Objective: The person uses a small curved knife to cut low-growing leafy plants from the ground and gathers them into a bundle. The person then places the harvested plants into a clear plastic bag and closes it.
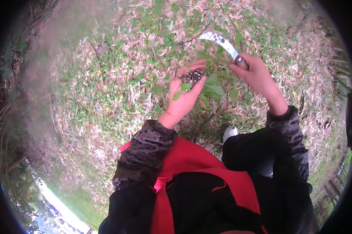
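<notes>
My left hand (185,86) is cupped around a dark clump of soil with white specks (195,76). Small green leaves (185,87) hang over its palm. Beside the thumb are larger green leaves (213,87); whether they belong to the clump or grow from the ground I cannot tell. My right hand (256,73) grips the handle (243,64) of a sickle, to the right of my left hand. Its curved metal blade (222,42) points up and to the left, marked with dark patches, and stands apart from the clump.
Dry leaves and low green plants (129,73) cover the ground all around. A white shoe (230,133) shows below my hands, beside a dark trouser leg (246,146). A red apron (190,155) hangs over my front. Taller growth (6,117) borders the left edge.
</notes>
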Motion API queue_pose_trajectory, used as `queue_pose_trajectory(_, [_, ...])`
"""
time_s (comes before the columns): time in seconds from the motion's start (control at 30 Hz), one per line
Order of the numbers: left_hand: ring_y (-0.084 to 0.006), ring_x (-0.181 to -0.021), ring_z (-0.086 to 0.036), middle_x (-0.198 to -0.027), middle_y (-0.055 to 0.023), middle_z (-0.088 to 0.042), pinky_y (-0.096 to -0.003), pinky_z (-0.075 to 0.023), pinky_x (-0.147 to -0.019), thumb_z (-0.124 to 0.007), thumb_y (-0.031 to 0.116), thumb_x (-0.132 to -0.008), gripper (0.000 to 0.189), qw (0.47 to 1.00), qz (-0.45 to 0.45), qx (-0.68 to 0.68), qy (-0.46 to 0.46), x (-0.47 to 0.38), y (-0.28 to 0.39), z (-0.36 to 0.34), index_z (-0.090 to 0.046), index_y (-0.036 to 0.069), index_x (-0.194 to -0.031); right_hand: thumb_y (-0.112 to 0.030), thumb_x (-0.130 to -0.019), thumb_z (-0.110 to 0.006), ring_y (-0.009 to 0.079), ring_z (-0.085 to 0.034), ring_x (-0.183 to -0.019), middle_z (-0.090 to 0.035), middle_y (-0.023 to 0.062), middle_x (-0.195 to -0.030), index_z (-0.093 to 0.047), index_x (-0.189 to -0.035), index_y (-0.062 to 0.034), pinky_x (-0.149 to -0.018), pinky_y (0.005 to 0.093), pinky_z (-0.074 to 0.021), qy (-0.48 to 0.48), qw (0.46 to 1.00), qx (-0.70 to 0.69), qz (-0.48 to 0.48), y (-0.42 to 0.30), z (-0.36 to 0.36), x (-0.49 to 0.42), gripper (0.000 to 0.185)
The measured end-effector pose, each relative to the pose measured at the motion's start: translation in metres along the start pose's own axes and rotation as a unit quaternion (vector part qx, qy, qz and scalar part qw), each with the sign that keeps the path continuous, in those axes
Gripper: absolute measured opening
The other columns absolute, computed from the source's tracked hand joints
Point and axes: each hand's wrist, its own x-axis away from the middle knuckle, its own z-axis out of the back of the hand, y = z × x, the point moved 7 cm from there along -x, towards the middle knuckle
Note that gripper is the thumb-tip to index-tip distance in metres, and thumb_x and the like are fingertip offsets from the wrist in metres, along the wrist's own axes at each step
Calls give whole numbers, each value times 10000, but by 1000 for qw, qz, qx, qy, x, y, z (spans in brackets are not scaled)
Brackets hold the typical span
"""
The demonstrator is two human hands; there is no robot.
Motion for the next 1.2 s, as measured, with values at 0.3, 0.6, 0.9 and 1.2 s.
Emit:
queue_pose_trajectory(0.3, [-174,-1133,-551,-1190,-99,-610,-311,-420,-985,-654,25,-839,432,965,175,134,-141,22,-5,-16,-534,12,-1254,-75,-846,-632,73,-356,-556,-403,-14,-583,-647,-1090,-66,-525,247,-348,-39,998,-45,-24,-37,-46,35,244])
queue_pose_trajectory(0.6, [-116,-1009,-599,-1087,-46,-660,-264,-452,-907,-637,127,-890,363,937,275,171,-130,28,-13,-6,-571,35,-1234,-109,-872,-623,57,-500,-610,-527,-7,-632,-620,-945,-12,-564,242,-426,-46,978,-198,-40,-23,-68,15,121])
queue_pose_trajectory(0.9, [-102,-957,-599,-1024,-36,-667,-262,-466,-862,-645,99,-878,278,929,309,199,-53,28,-34,-2,-619,23,-1143,-107,-845,-653,62,-368,-591,-379,-37,-615,-609,-982,-27,-537,234,-345,-37,998,-51,-24,-16,-64,13,165])
queue_pose_trajectory(1.2, [-119,-1080,-567,-1121,-56,-639,-265,-420,-956,-653,94,-869,391,924,319,206,-47,29,-41,-6,-554,16,-1239,-73,-842,-610,81,-420,-591,-484,20,-616,-649,-1070,-68,-583,261,-407,-14,991,-126,-43,-19,-61,16,231])
